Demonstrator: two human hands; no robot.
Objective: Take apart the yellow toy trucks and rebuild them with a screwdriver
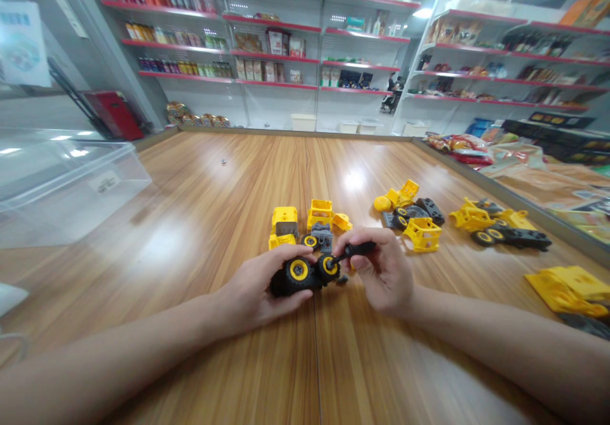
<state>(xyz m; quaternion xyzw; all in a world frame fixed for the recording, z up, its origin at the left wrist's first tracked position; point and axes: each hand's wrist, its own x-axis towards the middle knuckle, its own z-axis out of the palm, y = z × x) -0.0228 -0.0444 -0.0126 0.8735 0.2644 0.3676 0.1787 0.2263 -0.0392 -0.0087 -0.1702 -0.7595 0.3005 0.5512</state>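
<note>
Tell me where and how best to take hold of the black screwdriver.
Probably by its thick handle, from the right, as the right hand does: the thin shaft points left at the yellow-hubbed wheel, leaving little room on that side.

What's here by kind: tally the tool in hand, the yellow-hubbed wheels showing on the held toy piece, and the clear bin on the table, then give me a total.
Screwdriver in the right hand: 1
Yellow-hubbed wheels showing on the toy piece in the left hand: 2
Clear bin: 1
Total: 4
</note>
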